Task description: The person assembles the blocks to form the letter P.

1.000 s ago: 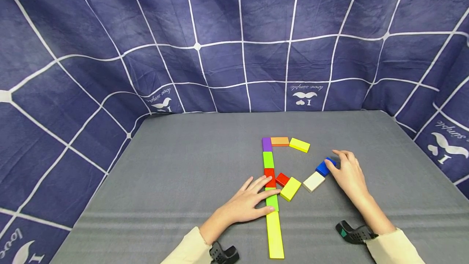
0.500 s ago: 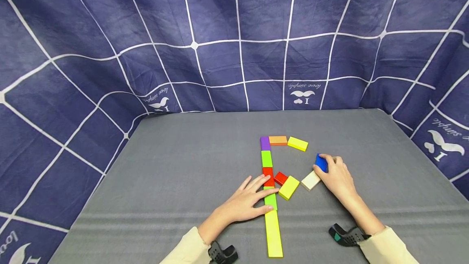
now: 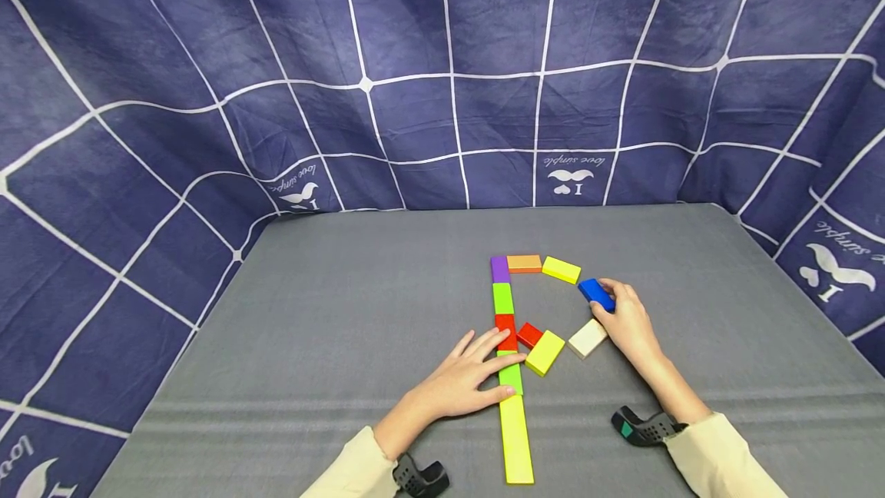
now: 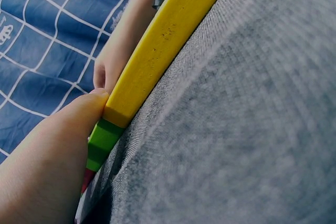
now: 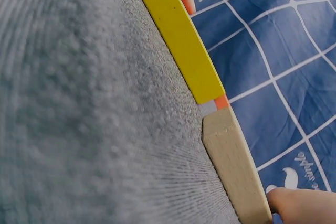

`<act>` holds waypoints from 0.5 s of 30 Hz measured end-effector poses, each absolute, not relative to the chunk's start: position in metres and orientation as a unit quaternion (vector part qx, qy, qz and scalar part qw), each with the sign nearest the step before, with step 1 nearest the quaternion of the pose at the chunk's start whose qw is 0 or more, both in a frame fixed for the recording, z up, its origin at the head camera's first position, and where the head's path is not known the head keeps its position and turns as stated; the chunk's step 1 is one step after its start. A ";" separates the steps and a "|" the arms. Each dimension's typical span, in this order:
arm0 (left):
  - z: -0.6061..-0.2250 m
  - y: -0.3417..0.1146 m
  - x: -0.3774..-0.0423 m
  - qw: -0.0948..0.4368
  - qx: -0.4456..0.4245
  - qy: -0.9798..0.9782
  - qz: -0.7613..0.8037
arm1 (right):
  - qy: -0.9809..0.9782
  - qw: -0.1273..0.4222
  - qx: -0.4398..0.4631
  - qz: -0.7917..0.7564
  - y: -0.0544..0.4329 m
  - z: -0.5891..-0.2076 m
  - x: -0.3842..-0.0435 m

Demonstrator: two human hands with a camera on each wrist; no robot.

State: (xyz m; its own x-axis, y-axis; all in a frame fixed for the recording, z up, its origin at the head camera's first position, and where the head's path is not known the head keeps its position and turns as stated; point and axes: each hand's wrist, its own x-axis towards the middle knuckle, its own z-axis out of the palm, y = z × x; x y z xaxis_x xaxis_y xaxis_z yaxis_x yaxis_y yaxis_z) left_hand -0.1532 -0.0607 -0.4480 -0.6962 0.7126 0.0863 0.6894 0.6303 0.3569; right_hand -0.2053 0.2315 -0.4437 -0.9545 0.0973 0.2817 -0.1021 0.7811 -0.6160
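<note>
My right hand (image 3: 628, 327) pinches a blue block (image 3: 596, 294) between thumb and fingers, at the right of a ring of wooden blocks. Just beyond its far-left end lies a yellow block (image 3: 561, 269), joined to an orange block (image 3: 524, 263). A plain wood block (image 3: 588, 339) sits below the blue one. My left hand (image 3: 452, 386) lies with spread fingers across a straight column, touching a red block (image 3: 505, 323) and a green block (image 3: 510, 381). The thumb reaches the top of the long yellow block (image 4: 168, 40). In the right wrist view the wood block (image 5: 236, 166) mostly hides the blue one.
The column's far end has a green block (image 3: 503, 298) and a purple block (image 3: 500, 269). Inside the ring's lower side, a small red block (image 3: 529, 335) and another yellow block (image 3: 545, 353) touch. Grey cloth (image 3: 359, 290) covers the table, backed by a blue checked curtain (image 3: 415, 121).
My right hand has closed on the blue block, turned it and moved it left and away, off the plain wood block towards the far yellow block. My left hand has stayed put.
</note>
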 end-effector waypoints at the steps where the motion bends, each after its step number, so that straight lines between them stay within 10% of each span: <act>1: -0.448 -0.061 -0.153 0.034 0.388 0.902 0.185 | -0.931 0.153 0.004 0.331 0.232 -0.444 -0.206; 15: -0.448 -0.060 -0.153 0.028 0.390 0.902 0.182 | -0.931 0.160 0.003 0.328 0.232 -0.445 -0.204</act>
State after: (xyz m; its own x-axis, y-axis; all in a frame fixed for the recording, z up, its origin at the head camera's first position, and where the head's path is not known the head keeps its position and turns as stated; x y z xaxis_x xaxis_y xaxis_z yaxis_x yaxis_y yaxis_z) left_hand -0.1527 -0.0604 -0.4477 -0.6945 0.7136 0.0920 0.6936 0.6299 0.3495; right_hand -0.2036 0.2323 -0.4454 -0.9485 0.1000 0.3006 -0.1107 0.7845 -0.6101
